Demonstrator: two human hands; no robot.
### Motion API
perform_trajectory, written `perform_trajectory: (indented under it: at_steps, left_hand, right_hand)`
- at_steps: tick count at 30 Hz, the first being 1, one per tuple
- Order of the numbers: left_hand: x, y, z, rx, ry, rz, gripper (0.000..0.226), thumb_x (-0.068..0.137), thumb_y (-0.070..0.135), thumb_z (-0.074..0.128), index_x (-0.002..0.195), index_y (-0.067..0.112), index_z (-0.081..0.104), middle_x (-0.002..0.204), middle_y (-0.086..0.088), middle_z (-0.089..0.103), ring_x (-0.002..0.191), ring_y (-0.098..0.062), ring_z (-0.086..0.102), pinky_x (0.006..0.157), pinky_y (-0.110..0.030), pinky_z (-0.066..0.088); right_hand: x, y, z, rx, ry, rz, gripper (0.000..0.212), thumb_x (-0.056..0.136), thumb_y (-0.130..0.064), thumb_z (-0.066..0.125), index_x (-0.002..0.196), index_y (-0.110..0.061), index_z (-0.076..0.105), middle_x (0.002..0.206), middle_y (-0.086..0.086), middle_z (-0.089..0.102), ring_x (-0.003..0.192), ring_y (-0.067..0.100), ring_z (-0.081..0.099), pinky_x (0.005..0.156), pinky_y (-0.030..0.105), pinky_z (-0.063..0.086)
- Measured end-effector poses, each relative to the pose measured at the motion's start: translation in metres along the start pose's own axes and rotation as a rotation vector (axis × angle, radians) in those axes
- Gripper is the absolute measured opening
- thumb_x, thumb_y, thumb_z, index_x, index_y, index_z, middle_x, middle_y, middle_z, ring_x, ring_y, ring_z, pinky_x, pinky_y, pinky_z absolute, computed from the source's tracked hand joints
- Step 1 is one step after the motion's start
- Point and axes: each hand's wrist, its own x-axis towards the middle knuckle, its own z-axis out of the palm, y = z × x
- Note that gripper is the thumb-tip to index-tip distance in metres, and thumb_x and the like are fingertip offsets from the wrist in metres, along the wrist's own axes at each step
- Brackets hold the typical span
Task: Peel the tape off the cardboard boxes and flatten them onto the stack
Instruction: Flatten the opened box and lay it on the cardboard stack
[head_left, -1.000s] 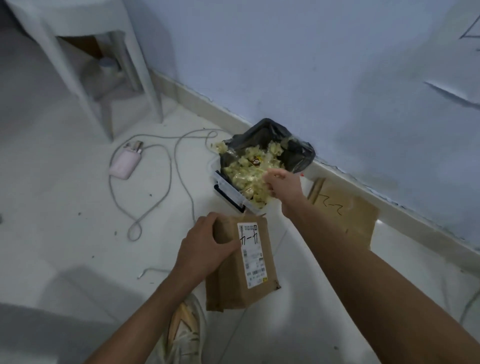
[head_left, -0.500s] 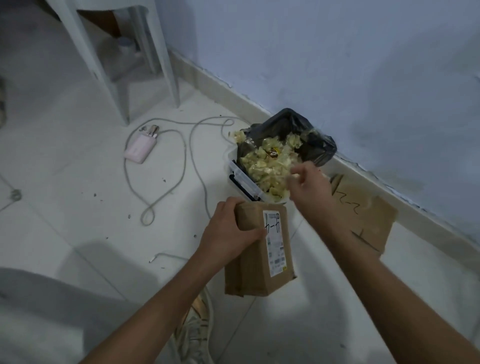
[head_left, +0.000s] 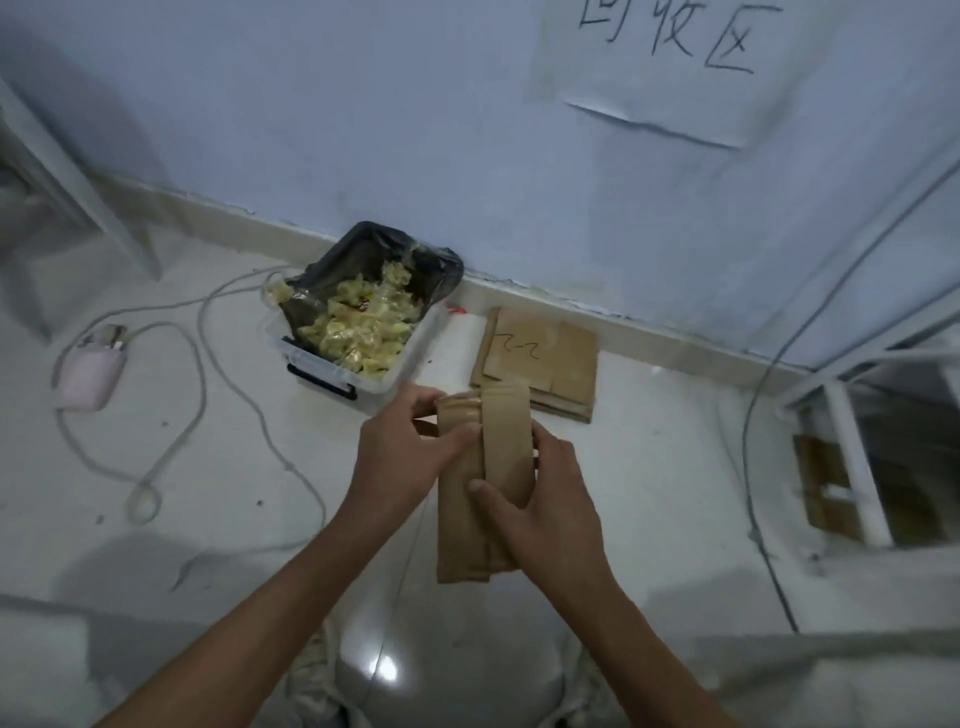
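A: Holding the box (head_left: 480, 483) near the camera, over the floor (head_left: 208, 519), are both hands. The left hand (head_left: 400, 462) grips its left edge, thumb laid across the front. The right hand (head_left: 540, 499) grips the right side, thumb pressed on a long flap that stands proud of the face.

B: Is the box flat?

A: Mostly collapsed, long and narrow, upright in the hands. I can't tell whether any tape is left on it.

B: And beyond it?

A: Just past the box lies the stack (head_left: 540, 364) of flattened cardboard on the floor, against the skirting. Left of the stack sits a clear bin (head_left: 358, 364) lined with a black bag (head_left: 363, 254). It holds a heap of crumpled yellowish tape (head_left: 358, 332).

B: Anything else?

A: A pink device (head_left: 91, 376) with a looping cable (head_left: 202, 364) lies far left. A paper sign (head_left: 675, 67) hangs on the wall (head_left: 363, 104).
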Motion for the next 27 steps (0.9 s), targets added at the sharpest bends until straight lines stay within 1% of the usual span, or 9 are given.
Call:
perform_trajectory:
  at_steps: [5,7,9,13,15,18,21,24,27]
  left_hand:
    - [-0.014,0.007,0.018,0.121,0.007,0.102,0.034,0.081,0.036,0.086,0.108,0.036,0.065,0.094,0.023,0.07,0.089,0.003,0.067,0.073,-0.016,0.054]
    - [-0.015,0.012,0.023,0.153,0.007,0.084,0.036,0.085,0.043,0.081,0.117,0.035,0.065,0.102,0.022,0.071,0.094,-0.001,0.067,0.077,-0.023,0.057]
    - [-0.016,0.017,0.028,0.238,-0.002,0.085,0.045,0.088,0.05,0.074,0.127,0.033,0.061,0.111,0.018,0.068,0.1,-0.005,0.066,0.079,-0.028,0.055]
    - [-0.02,0.022,0.031,0.287,-0.061,0.044,0.07,0.08,0.055,0.079,0.136,0.034,0.044,0.119,0.012,0.06,0.103,-0.011,0.059,0.087,-0.033,0.051]
    - [-0.019,0.021,0.03,0.349,-0.077,0.085,0.07,0.079,0.05,0.078,0.137,0.035,0.04,0.118,0.009,0.062,0.103,-0.015,0.061,0.088,-0.037,0.053]
    - [-0.019,0.022,0.026,0.428,-0.097,0.088,0.047,0.087,0.04,0.068,0.128,0.036,0.047,0.104,0.01,0.065,0.092,-0.014,0.062,0.082,-0.034,0.051]
    - [-0.017,0.028,0.016,0.174,-0.065,-0.032,0.014,0.1,0.032,0.054,0.109,0.027,0.063,0.094,0.009,0.067,0.089,-0.012,0.061,0.076,-0.033,0.048]
    - [-0.012,0.027,0.001,0.082,0.012,-0.061,0.039,0.105,0.029,0.048,0.087,0.0,0.065,0.079,-0.006,0.066,0.076,-0.022,0.06,0.065,-0.033,0.044]
    - [-0.011,0.026,-0.005,0.092,-0.003,-0.044,0.049,0.106,0.039,0.052,0.087,-0.002,0.069,0.081,-0.015,0.072,0.074,-0.028,0.067,0.066,-0.034,0.048]
  right_hand:
    - [-0.011,0.012,-0.008,0.076,-0.004,0.046,0.073,0.083,-0.058,0.07,0.147,-0.037,0.043,0.131,-0.016,0.057,0.112,0.007,0.059,0.093,0.036,0.057]
    - [-0.013,0.017,-0.017,0.211,-0.039,0.08,0.038,0.086,-0.051,0.06,0.122,-0.038,0.058,0.105,-0.01,0.068,0.091,0.009,0.066,0.083,0.039,0.06]
    - [-0.015,0.018,-0.022,0.335,-0.05,0.089,0.037,0.089,-0.051,0.041,0.111,-0.03,0.062,0.092,0.002,0.07,0.082,0.018,0.066,0.078,0.045,0.06]
    - [-0.016,0.014,-0.019,0.304,-0.059,0.011,0.039,0.108,-0.041,0.03,0.13,-0.026,0.059,0.118,-0.006,0.066,0.102,0.008,0.063,0.097,0.035,0.055]
    - [-0.013,0.012,-0.022,0.285,-0.031,-0.007,0.036,0.108,-0.037,0.025,0.119,-0.03,0.059,0.109,-0.012,0.062,0.097,0.005,0.06,0.088,0.027,0.048]
    - [-0.011,0.009,-0.026,0.261,-0.013,-0.04,0.037,0.101,-0.042,0.022,0.107,-0.034,0.058,0.099,-0.014,0.061,0.092,0.006,0.061,0.081,0.027,0.05]
    - [-0.01,0.011,-0.028,0.212,0.013,-0.075,0.042,0.102,-0.045,0.021,0.114,-0.033,0.059,0.101,-0.016,0.062,0.094,0.006,0.063,0.085,0.029,0.055]
    - [-0.004,0.012,-0.034,0.298,0.047,-0.039,0.042,0.1,-0.048,0.022,0.102,-0.03,0.06,0.097,-0.007,0.067,0.093,0.012,0.067,0.083,0.039,0.059]
    - [0.004,0.009,-0.039,0.306,0.022,0.06,0.031,0.102,-0.047,0.033,0.106,-0.031,0.059,0.098,-0.005,0.07,0.095,0.019,0.07,0.082,0.043,0.06]
